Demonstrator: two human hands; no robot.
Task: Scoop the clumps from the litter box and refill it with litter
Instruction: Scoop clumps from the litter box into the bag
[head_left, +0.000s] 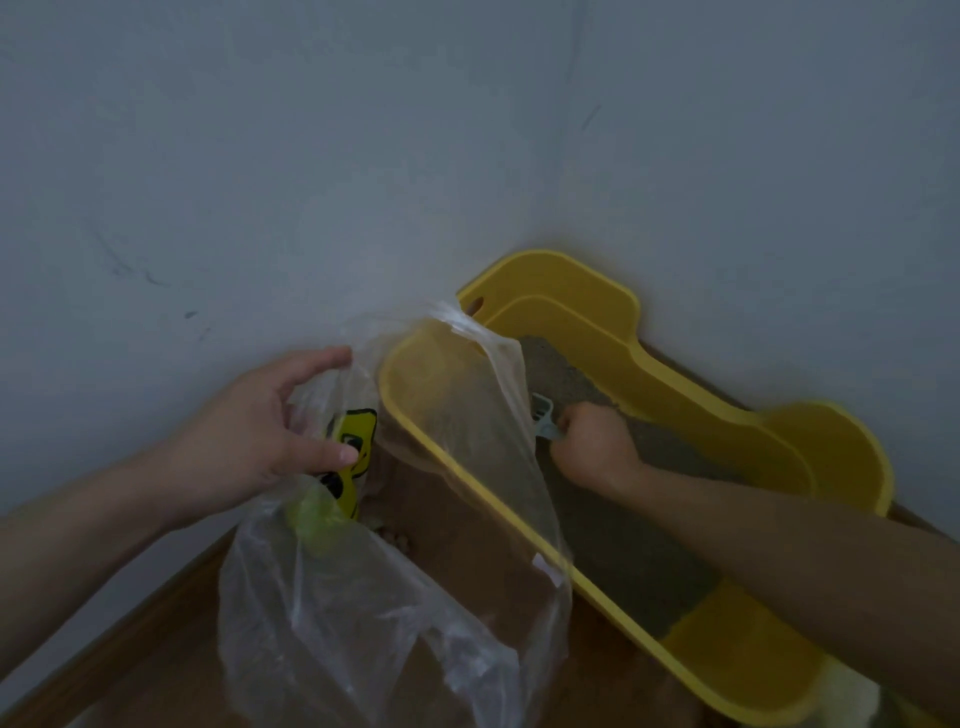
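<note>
A yellow litter box (691, 395) stands in the corner of the room, with grey litter (618, 545) inside. My right hand (597, 447) is over the litter, fist closed around the handle of a pale blue scoop (545, 415). The scoop's head points toward a clear plastic bag (374, 613). My left hand (270, 431) pinches the bag's left edge and holds it up beside the box. The bag's far edge drapes over the box's left rim. Inside the bag lie a yellow and black wrapper (353, 441) and something pale green (311, 519).
Grey walls meet in a corner right behind the box. The wooden floor (150, 649) shows at the lower left under the bag. A pale object (852, 691) lies at the bottom right beside the box's near end.
</note>
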